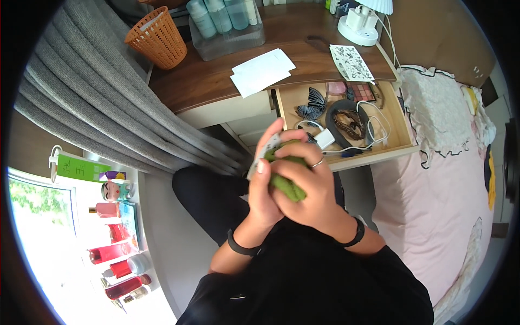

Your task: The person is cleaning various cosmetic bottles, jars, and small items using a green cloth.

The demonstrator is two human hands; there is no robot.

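Observation:
My left hand and my right hand are together above my lap, in front of the open drawer. Between them is a green cloth, with the fingers of my right hand curled over it. My left hand also holds a pale printed sheet or card, standing along its fingers; what it is I cannot tell. Both hands partly hide the two things. The drawer holds butterfly-shaped pieces, a white charger with a cable, a dark grey band, a brown hair claw clip and a makeup palette.
On the wooden desk lie white papers and a butterfly-patterned sheet, near an orange woven basket, a clear tray of bottles and a white lamp base. A grey curtain hangs left; a pink bed stands right.

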